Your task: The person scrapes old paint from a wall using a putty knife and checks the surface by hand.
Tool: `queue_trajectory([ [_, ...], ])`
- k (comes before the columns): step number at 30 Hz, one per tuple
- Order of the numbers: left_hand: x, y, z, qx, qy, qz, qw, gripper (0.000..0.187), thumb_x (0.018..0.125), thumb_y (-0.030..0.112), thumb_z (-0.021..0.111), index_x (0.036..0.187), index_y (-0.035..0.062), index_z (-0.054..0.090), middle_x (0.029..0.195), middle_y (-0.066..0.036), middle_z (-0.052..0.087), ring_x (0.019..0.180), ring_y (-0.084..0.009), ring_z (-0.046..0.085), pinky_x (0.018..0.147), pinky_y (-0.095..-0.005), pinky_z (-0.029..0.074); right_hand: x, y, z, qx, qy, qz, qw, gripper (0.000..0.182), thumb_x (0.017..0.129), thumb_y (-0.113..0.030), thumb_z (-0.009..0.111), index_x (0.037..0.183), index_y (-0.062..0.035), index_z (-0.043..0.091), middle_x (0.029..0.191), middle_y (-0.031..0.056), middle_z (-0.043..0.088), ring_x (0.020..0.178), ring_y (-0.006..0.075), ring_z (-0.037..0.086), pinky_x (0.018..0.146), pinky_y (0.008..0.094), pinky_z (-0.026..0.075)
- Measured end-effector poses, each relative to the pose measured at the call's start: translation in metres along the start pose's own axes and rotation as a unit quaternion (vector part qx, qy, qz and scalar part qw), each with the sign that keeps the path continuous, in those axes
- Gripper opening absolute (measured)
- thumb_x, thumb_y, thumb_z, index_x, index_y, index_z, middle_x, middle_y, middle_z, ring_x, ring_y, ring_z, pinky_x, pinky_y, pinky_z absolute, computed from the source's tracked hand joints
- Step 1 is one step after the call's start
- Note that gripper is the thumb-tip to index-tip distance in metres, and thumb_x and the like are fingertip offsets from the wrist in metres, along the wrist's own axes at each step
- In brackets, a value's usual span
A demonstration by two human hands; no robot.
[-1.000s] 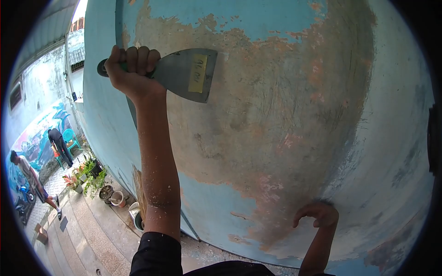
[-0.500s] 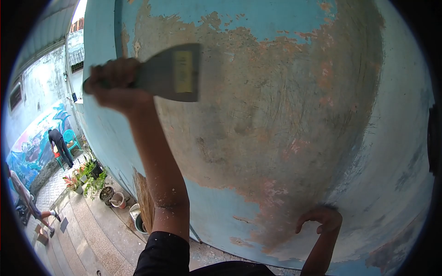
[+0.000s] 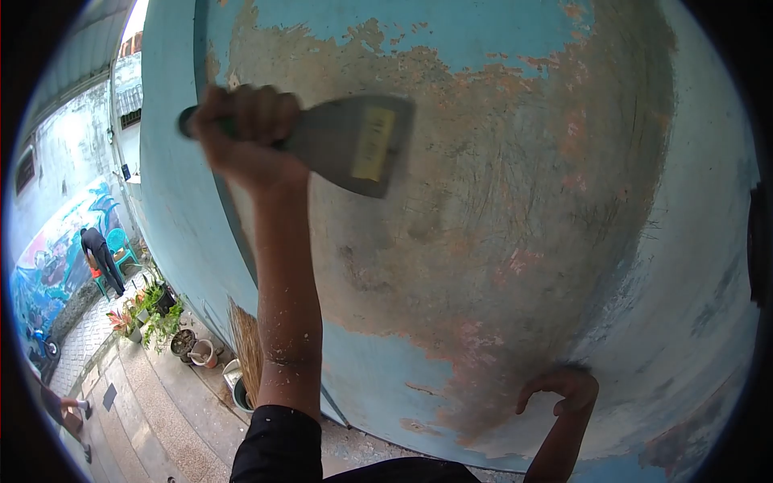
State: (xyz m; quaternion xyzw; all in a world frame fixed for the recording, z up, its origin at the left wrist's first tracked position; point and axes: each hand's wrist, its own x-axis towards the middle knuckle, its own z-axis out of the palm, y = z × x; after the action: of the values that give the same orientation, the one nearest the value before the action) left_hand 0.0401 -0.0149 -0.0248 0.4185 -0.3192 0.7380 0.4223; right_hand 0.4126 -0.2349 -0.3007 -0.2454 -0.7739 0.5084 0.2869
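Observation:
My left hand (image 3: 250, 133) is closed round the dark handle of a wide scraper (image 3: 334, 149), raised at the upper left. The scraper's broad grey blade carries a yellow label and points to the right, in front of the wall (image 3: 483, 209). Blue paint has come off much of this wall, baring rough grey-brown plaster with pinkish patches. Low on the right, my right hand (image 3: 568, 388) rests against the wall with bent fingers, thumb apart and nothing in it. White flecks dot my left forearm.
A straw broom (image 3: 244, 342) leans at the wall's foot, beside pots (image 3: 205, 352) and leafy plants (image 3: 161, 314). Farther off, one person (image 3: 101, 256) bends near a green chair (image 3: 119, 244). Another person (image 3: 64, 406) is at the left edge, on the paved floor (image 3: 153, 402).
My left hand has moved right with the scraper, whose blade now tilts slightly downward. My right hand stays in place. The person at the left edge has moved lower in view.

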Motion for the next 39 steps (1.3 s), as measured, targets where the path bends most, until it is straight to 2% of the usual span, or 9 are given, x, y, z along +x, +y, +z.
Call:
queue_trajectory([
  [5, 0.021, 0.023, -0.026, -0.199, -0.096, 0.023, 0.975, 0.033, 0.092, 0.026, 0.051, 0.064, 0.019, 0.036, 0.051, 0.007, 0.021, 0.044, -0.0069, 0.021, 0.042, -0.024, 0.024, -0.001, -0.001, 0.001, -0.002, 0.006, -0.001, 1.0, 0.072, 0.087, -0.052, 0.068, 0.124, 0.0096, 0.056, 0.116, 0.0222, 0.064, 0.11, 0.0328, 0.062, 0.096, 0.0407, 0.046],
  [7, 0.006, -0.008, -0.009, 0.018, 0.022, -0.003, 1.0, 0.033, 0.092, 0.025, 0.05, 0.063, 0.0186, 0.035, 0.05, 0.007, 0.02, 0.043, -0.0076, 0.02, 0.043, -0.0248, 0.024, 0.001, 0.0, 0.002, -0.005, 0.006, 0.001, 1.0, 0.072, 0.087, -0.052, 0.068, 0.123, 0.0097, 0.056, 0.116, 0.0223, 0.064, 0.109, 0.0328, 0.062, 0.096, 0.0408, 0.046],
  [14, 0.022, 0.027, -0.019, -0.054, -0.018, 0.085, 0.995, 0.031, 0.089, 0.024, 0.051, 0.063, 0.0183, 0.035, 0.051, 0.007, 0.022, 0.043, -0.0068, 0.024, 0.044, -0.0232, 0.025, 0.002, -0.002, 0.0, 0.002, 0.002, -0.007, 1.0, 0.067, 0.089, -0.048, 0.069, 0.127, 0.0061, 0.055, 0.118, 0.0188, 0.065, 0.112, 0.0301, 0.062, 0.1, 0.0394, 0.045],
  [15, 0.014, 0.008, -0.019, 0.101, -0.004, 0.074, 0.992, 0.031, 0.089, 0.025, 0.051, 0.063, 0.0183, 0.035, 0.05, 0.007, 0.023, 0.043, -0.0068, 0.023, 0.044, -0.0235, 0.025, 0.003, -0.002, 0.0, -0.003, -0.003, -0.005, 1.0, 0.067, 0.089, -0.048, 0.069, 0.127, 0.0061, 0.055, 0.118, 0.0189, 0.065, 0.113, 0.0302, 0.062, 0.1, 0.0395, 0.045],
  [22, 0.025, 0.039, -0.02, -0.152, -0.095, 0.046, 0.983, 0.035, 0.088, 0.022, 0.053, 0.061, 0.0182, 0.031, 0.051, 0.007, 0.022, 0.043, -0.0079, 0.02, 0.043, -0.0234, 0.025, 0.004, -0.005, 0.0, 0.004, 0.003, -0.011, 1.0, 0.067, 0.089, -0.048, 0.068, 0.127, 0.0064, 0.055, 0.118, 0.0189, 0.065, 0.113, 0.03, 0.061, 0.099, 0.0398, 0.045],
  [27, 0.005, 0.016, -0.009, 0.089, 0.002, 0.055, 0.995, 0.038, 0.088, 0.022, 0.052, 0.059, 0.0198, 0.027, 0.051, 0.007, 0.019, 0.043, -0.0085, 0.019, 0.043, -0.0252, 0.022, 0.003, -0.003, 0.0, -0.002, 0.0, -0.001, 1.0, 0.069, 0.089, -0.049, 0.067, 0.127, 0.0069, 0.054, 0.118, 0.0194, 0.065, 0.113, 0.0299, 0.061, 0.099, 0.0396, 0.045],
  [31, 0.022, 0.053, -0.038, -0.167, -0.123, 0.036, 0.978, 0.034, 0.088, 0.022, 0.051, 0.061, 0.0169, 0.031, 0.051, 0.005, 0.02, 0.044, -0.0085, 0.021, 0.045, -0.0249, 0.024, 0.002, 0.0, -0.002, -0.013, -0.003, 0.002, 1.0, 0.073, 0.088, -0.051, 0.067, 0.127, 0.0096, 0.053, 0.118, 0.0228, 0.063, 0.111, 0.0332, 0.062, 0.097, 0.0414, 0.046],
  [34, 0.009, 0.009, -0.016, 0.058, 0.033, 0.054, 0.996, 0.033, 0.087, 0.023, 0.051, 0.061, 0.0176, 0.032, 0.051, 0.006, 0.021, 0.045, -0.0085, 0.021, 0.045, -0.0252, 0.024, 0.002, 0.0, 0.0, -0.002, -0.002, 0.011, 1.0, 0.073, 0.088, -0.05, 0.068, 0.127, 0.0099, 0.053, 0.117, 0.0232, 0.063, 0.111, 0.0336, 0.062, 0.097, 0.0418, 0.046],
  [39, 0.006, 0.022, -0.008, 0.028, -0.052, 0.071, 0.996, 0.031, 0.086, 0.024, 0.052, 0.062, 0.0184, 0.033, 0.05, 0.006, 0.022, 0.044, -0.0079, 0.02, 0.044, -0.026, 0.023, 0.0, 0.0, 0.004, 0.018, 0.026, -0.003, 1.0, 0.07, 0.089, -0.051, 0.066, 0.127, 0.0069, 0.054, 0.119, 0.0198, 0.064, 0.114, 0.0305, 0.061, 0.1, 0.0399, 0.045],
])
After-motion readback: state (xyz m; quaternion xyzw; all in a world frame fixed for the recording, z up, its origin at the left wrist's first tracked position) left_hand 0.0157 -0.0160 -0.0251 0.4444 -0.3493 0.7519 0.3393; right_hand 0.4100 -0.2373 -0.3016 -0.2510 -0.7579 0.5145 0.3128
